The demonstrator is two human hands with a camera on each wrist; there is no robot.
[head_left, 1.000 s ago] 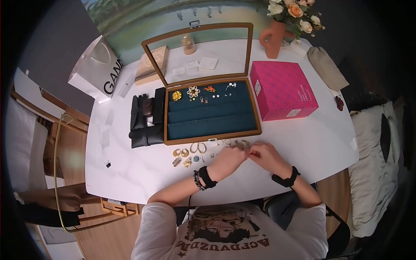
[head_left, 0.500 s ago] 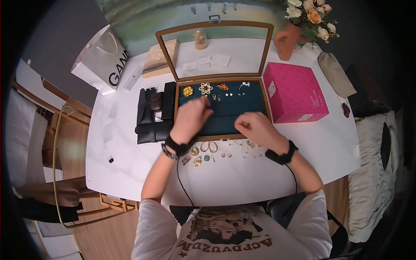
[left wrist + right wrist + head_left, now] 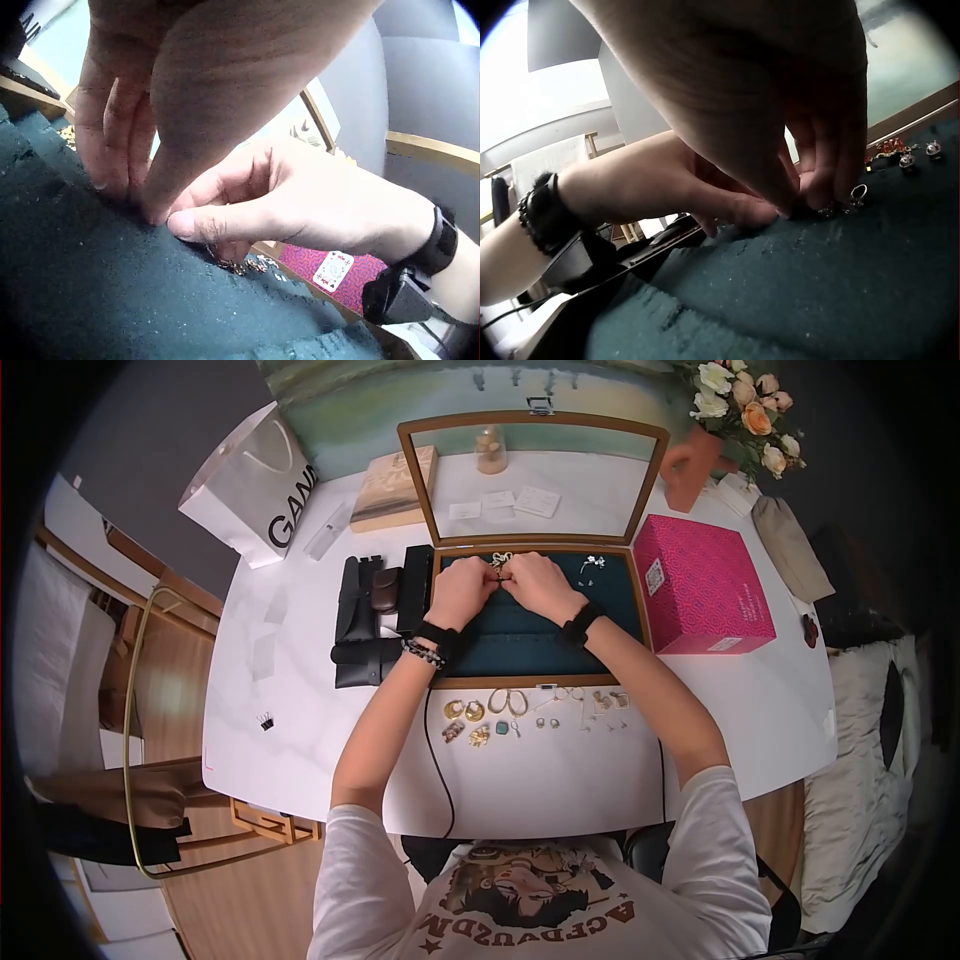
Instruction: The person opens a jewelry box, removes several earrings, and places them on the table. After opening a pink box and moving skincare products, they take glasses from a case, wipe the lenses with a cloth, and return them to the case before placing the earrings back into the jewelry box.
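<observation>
In the head view, my left hand and right hand meet over the upper left of a teal-lined display case. The left wrist view shows both hands' fingertips close together against the teal lining; anything between them is hidden. Beside my right fingers, a small looped earring lies on the lining in the right wrist view. A pale flower-shaped brooch shows just behind the hands, with a silver brooch farther right.
Gold hoops and several other earrings lie in front of the case. Black cases stand at its left, a pink box at its right. The glass lid's wooden frame stands raised behind.
Both hands have moved from the earrings in front of the case up into its upper left part, the left arriving first. The head view has shifted, too.
</observation>
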